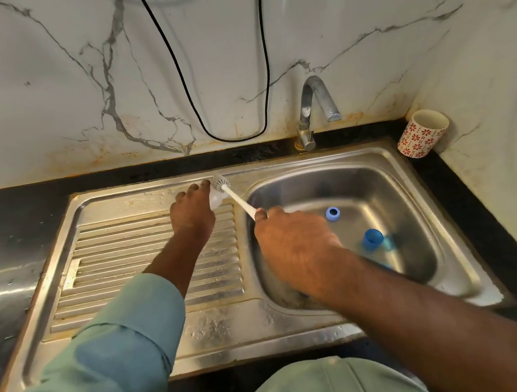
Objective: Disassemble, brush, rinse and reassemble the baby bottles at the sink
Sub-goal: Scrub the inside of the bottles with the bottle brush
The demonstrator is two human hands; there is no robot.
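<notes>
At the moment of inspection the left hand [191, 211] was curled over a clear bottle [216, 198] lying on the far part of the steel drainboard [132, 253], at about 11 o'clock from the basin [403, 185]. The right hand [294, 242] gripped the handle of a white bottle brush [236, 199], whose bristle head sat at the bottle's far end, close to the left fingertips. Whether the bristles had entered the mouth could not be told.

In my judgement the step in hand was brushing. To do it well, the bottle should be held firm against the ribbed tray, the brush fed straight down the neck and turned so the bristles reach the base and shoulder.

A blue collar ring [333, 214] and a blue cap [373, 239] lay apart on the basin floor, at about 3 and 4 o'clock from the right hand. The tap [315, 109] stood at 12 o'clock, with no water seen running. A red-flowered cup [422, 133] sat on the black counter in the far corner at 2 o'clock. The marble-patterned wall [60, 87] showed rust-coloured staining along its foot, and a black cable [189, 93] hung against it.
</notes>
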